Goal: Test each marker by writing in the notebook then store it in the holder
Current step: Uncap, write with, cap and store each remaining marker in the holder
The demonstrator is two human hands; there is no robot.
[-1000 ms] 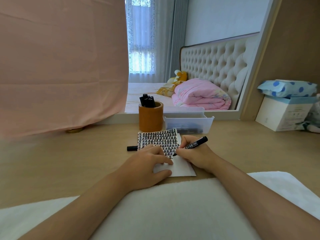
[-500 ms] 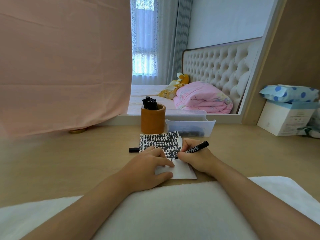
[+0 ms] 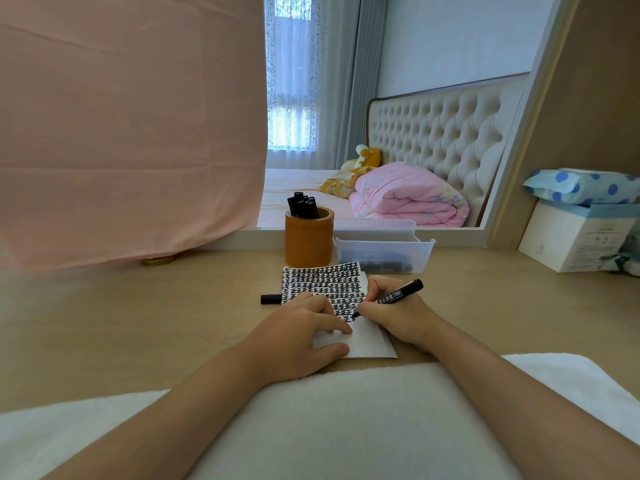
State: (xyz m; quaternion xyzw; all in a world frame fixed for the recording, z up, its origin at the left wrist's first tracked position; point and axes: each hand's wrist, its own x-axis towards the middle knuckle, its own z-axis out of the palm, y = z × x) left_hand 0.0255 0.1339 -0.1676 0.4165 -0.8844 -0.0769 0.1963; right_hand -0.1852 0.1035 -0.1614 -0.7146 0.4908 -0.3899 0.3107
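the right hand (image 3: 398,315) pinches a marker (image 3: 391,299), tip on the notebook (image 3: 329,292). the left hand (image 3: 301,336) lies flat, fingers loose, pinning the page. the holder (image 3: 308,240) stands beyond both hands.

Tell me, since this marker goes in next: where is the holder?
In the head view, the brown holder stands just behind the notebook, slightly left of centre, beside the clear plastic bin on its right, with black markers already inside.

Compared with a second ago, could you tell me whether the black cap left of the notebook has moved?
No: the black cap still lies left of the notebook, in front of the holder.
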